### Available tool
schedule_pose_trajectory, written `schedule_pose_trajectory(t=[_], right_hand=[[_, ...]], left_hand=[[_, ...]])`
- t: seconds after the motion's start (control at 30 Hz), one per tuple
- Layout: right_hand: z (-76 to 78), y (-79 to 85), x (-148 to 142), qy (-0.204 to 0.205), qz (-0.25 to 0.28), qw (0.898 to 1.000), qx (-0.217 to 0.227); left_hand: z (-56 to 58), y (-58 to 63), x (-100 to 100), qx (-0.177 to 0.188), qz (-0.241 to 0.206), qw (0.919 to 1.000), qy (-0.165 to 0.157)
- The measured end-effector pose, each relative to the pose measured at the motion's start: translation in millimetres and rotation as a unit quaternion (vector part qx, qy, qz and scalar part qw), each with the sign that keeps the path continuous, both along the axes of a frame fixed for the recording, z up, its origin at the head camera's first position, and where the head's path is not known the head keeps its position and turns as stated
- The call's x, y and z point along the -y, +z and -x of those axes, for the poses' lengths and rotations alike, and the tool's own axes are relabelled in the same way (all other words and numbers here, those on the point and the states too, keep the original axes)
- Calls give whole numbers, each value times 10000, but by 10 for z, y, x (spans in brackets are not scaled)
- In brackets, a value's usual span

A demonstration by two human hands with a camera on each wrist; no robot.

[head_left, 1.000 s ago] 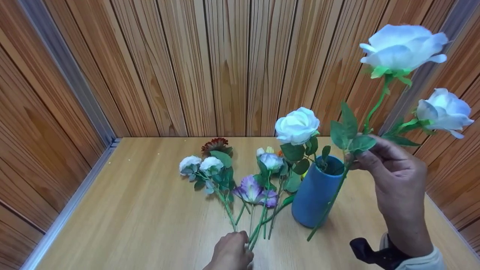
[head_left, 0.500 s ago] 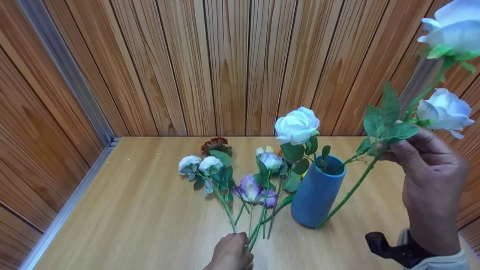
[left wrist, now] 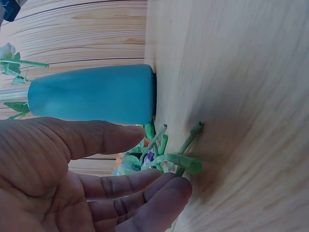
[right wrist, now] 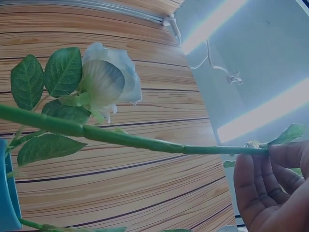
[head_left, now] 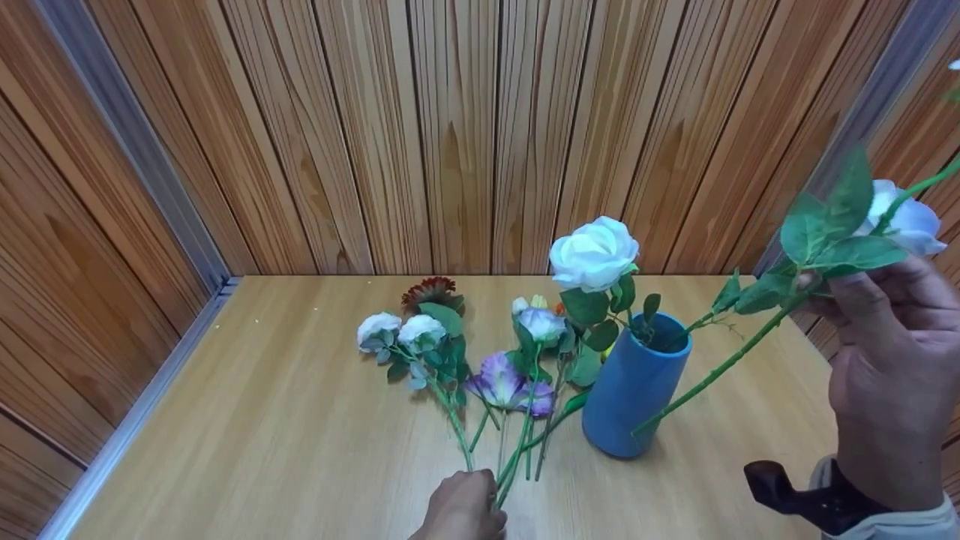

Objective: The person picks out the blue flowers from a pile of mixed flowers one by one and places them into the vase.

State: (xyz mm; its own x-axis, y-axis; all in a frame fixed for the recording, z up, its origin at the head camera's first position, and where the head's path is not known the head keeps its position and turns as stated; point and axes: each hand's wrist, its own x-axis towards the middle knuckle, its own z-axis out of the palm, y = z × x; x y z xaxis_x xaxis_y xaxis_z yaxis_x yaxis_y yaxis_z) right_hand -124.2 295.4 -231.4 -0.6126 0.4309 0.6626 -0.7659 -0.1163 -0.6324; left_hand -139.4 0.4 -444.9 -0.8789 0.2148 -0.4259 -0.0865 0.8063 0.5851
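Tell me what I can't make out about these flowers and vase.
Head view: the bloom on the stem in the right hand, mostly cut off by the right edge.
Head view: stem ends inside the blue vase, hidden by its wall.
Head view: the yellow patch's full shape, hidden by the vase and leaves.

My head view looks forward and down across the table (head_left: pixel 285 442). My wrist views are close, turned sideways: left low, right angled up toward ceiling lights (right wrist: pixel 265 113). All three share the blue vase (head_left: pixel 630 405).
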Motion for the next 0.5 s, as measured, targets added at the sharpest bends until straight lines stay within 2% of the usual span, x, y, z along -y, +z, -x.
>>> schedule_pose_trajectory(t=[0.03, 0.1, 0.27, 0.5], right_hand=[[2, 4, -2, -34, 10, 10000, -41], [14, 11, -26, 168, 200, 9996, -75], [39, 43, -57, 391, 254, 9988, -173], [65, 57, -124, 344, 88, 9992, -167]], left_hand=[[1, 2, -3, 22, 30, 10000, 16], [3, 9, -7, 43, 102, 9999, 35], [-3, 19, -1, 25, 102, 9999, 29], [-7, 10, 6, 47, 157, 9998, -89]])
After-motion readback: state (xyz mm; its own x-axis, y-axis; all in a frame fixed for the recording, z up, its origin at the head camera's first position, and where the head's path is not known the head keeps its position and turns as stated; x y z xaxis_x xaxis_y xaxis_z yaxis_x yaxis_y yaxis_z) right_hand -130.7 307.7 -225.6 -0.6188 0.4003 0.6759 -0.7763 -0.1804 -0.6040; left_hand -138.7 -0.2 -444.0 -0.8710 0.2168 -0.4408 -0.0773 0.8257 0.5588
